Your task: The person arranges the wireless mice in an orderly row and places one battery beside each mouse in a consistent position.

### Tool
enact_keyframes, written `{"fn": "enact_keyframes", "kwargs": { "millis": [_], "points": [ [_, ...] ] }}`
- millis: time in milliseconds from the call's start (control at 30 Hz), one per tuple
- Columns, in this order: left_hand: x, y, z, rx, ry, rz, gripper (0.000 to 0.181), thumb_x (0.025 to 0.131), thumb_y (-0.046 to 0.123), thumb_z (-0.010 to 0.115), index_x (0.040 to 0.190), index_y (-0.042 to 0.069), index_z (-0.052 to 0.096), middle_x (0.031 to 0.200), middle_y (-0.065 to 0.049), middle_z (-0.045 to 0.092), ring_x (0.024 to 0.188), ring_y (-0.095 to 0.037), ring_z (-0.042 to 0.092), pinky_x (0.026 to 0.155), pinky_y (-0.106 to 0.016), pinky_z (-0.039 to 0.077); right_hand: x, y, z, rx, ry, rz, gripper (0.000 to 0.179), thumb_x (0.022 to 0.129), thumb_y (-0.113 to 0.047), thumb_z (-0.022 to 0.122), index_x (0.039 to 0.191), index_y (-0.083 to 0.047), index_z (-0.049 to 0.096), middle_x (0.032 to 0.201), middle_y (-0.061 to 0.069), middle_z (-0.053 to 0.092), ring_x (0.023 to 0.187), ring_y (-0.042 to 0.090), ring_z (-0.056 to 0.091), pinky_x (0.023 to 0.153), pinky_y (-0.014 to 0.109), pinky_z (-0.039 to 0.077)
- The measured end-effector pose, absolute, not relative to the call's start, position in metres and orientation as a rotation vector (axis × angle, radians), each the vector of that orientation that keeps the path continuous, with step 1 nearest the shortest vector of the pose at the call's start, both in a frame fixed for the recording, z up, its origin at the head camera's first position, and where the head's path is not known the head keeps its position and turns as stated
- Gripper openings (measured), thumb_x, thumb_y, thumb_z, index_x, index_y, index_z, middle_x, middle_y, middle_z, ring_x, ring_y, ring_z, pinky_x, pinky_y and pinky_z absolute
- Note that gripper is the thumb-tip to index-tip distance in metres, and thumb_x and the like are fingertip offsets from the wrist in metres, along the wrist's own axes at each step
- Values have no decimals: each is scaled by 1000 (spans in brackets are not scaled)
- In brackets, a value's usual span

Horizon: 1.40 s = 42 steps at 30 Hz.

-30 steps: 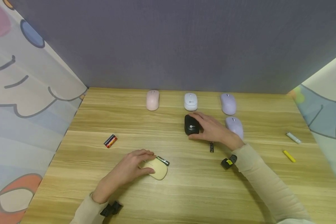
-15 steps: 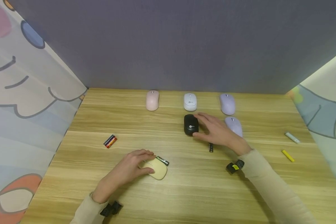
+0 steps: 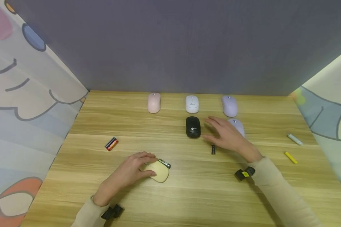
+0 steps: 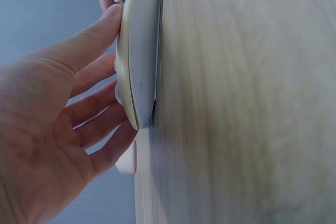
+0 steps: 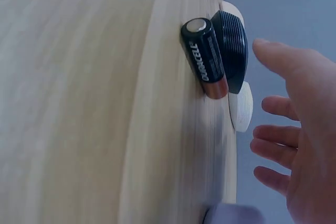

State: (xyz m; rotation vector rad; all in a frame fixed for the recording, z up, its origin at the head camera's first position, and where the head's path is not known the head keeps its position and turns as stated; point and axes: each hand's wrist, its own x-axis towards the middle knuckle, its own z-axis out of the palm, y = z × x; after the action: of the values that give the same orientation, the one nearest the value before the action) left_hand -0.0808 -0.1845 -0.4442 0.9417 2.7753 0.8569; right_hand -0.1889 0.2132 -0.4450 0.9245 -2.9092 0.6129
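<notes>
My left hand (image 3: 133, 168) holds a cream-yellow computer mouse (image 3: 160, 173) on the table, thumb on one edge and fingers across the other end. In the left wrist view the thumb and fingertips touch the rim of this mouse (image 4: 142, 51). A battery (image 3: 164, 163) lies against its far side. My right hand (image 3: 225, 134), fingers spread and holding nothing, is just right of a black mouse (image 3: 193, 127), apart from it. Beneath that hand a black, copper-ended battery (image 5: 205, 59) lies on the table. A lilac mouse (image 3: 236, 126) is partly hidden behind the hand.
Along the back edge sit a pink mouse (image 3: 154, 102), a white mouse (image 3: 192, 104) and another lilac mouse (image 3: 229, 106). Red-and-black batteries (image 3: 111, 144) lie at left. A white stick-like item (image 3: 295, 139) and a yellow one (image 3: 290, 157) lie at right. A grey panel (image 3: 182, 47) stands behind.
My right hand has let go of the black mouse and drawn back to the right. The black mouse stays in place below the white one. My left hand has not moved.
</notes>
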Motion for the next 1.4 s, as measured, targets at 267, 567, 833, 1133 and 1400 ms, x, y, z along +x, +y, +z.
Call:
{"fn": "enact_keyframes", "kwargs": {
  "millis": [267, 567, 833, 1133, 1400],
  "points": [
    [-80, -186, -446, 936, 2787, 857, 50, 84, 33, 85, 125, 9, 74, 126, -8, 72, 118, -28, 68, 100, -45, 57, -186, 226, -445, 857, -2900, 603, 64, 95, -34, 74, 147, -3, 53, 152, 27, 48, 136, 49, 49, 113, 66, 38],
    [-80, -186, -444, 932, 2782, 872, 49, 83, 32, 85, 125, 8, 74, 126, -9, 72, 118, -28, 69, 100, -45, 57, -185, 238, -446, 827, -2787, 585, 59, 91, -24, 77, 140, 2, 58, 145, 30, 53, 131, 52, 51, 110, 71, 38],
    [-80, -188, -445, 946, 2777, 832, 50, 84, 34, 84, 126, 9, 73, 128, -8, 72, 119, -28, 68, 101, -46, 57, -183, 252, -453, 763, -2720, 625, 59, 87, -19, 81, 136, 4, 59, 143, 32, 53, 128, 55, 51, 105, 73, 40],
    [-76, -194, -446, 973, 2769, 823, 50, 84, 33, 85, 126, 8, 73, 128, -9, 71, 119, -29, 67, 102, -47, 56, -177, 262, -454, 650, -2763, 669, 59, 87, -17, 81, 136, 5, 58, 144, 34, 51, 130, 55, 48, 106, 72, 39],
    [-75, -201, -444, 967, 2762, 815, 48, 85, 30, 84, 126, 9, 72, 128, -8, 70, 119, -30, 67, 101, -48, 56, -174, 265, -453, 605, -2823, 673, 63, 90, -19, 79, 142, 5, 54, 146, 34, 49, 131, 55, 46, 106, 73, 38]
  ]
}}
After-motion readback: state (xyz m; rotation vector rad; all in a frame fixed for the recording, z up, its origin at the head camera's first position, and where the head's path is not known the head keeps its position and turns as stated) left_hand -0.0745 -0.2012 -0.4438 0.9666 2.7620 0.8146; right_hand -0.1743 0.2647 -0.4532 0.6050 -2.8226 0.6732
